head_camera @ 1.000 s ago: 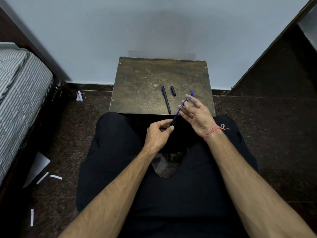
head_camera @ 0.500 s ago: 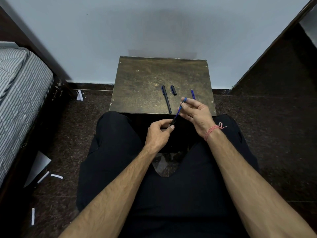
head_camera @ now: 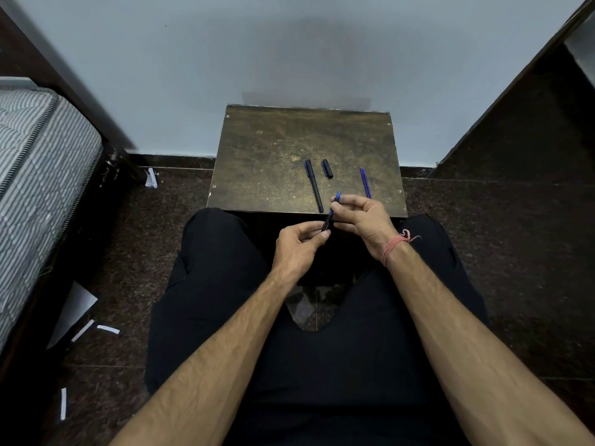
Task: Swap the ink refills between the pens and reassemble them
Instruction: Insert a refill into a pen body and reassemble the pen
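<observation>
My left hand (head_camera: pixel 297 244) pinches the lower end of a dark pen barrel (head_camera: pixel 327 221) just in front of the small table. A blue refill (head_camera: pixel 335 201) sticks out of the barrel's top, and my right hand (head_camera: pixel 362 215) grips that refill between thumb and fingers. On the brown table (head_camera: pixel 267 162) lie a capped dark pen (head_camera: pixel 314 185), a short black cap (head_camera: pixel 327 168) to its right, and a loose blue refill (head_camera: pixel 365 182) farther right, partly behind my right hand.
The table stands against a pale wall, between my knees. A striped mattress (head_camera: pixel 35 175) on a dark frame is at the left. White paper scraps (head_camera: pixel 96 328) lie on the dark tiled floor to the left. A dark panel rises at the right.
My right hand has drawn back toward me and curled its fingers around the blue refill, which now shows less length above the barrel. The loose refill on the table is more exposed.
</observation>
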A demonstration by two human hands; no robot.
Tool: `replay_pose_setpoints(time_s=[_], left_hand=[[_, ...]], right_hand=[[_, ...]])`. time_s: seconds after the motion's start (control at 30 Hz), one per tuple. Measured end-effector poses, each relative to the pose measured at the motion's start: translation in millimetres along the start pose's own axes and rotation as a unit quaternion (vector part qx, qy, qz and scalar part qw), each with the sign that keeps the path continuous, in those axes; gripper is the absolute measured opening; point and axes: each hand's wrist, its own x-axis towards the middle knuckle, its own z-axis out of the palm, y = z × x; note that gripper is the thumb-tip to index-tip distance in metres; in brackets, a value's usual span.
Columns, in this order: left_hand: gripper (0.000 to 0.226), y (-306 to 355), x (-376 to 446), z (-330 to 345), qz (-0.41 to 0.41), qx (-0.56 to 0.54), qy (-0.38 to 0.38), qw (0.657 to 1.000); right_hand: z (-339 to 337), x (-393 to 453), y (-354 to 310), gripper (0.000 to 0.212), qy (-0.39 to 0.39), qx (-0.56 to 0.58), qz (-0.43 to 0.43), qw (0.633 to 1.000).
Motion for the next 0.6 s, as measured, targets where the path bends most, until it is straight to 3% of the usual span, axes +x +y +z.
replay_pose_setpoints(time_s=[0.23, 0.53, 0.6], left_hand=[[0.028, 2.2, -2.4, 0.3, 0.021, 0.008, 0.002, 1.0], [0.026, 3.6, -1.3, 1.6, 0.035, 0.001, 0.01, 0.999], [0.026, 4.4, 0.1, 2.1, 0.031, -0.01, 0.008, 0.999]], right_hand=[[-2.4, -1.0, -2.0, 0.017, 0.003, 0.003, 0.006, 1.0], [2.5, -7.0, -6.3, 0.018, -0.011, -0.002, -0.01, 1.0], [3.7, -6.6, -8.0, 0.029, -0.022, 0.03, -0.006, 0.999]])
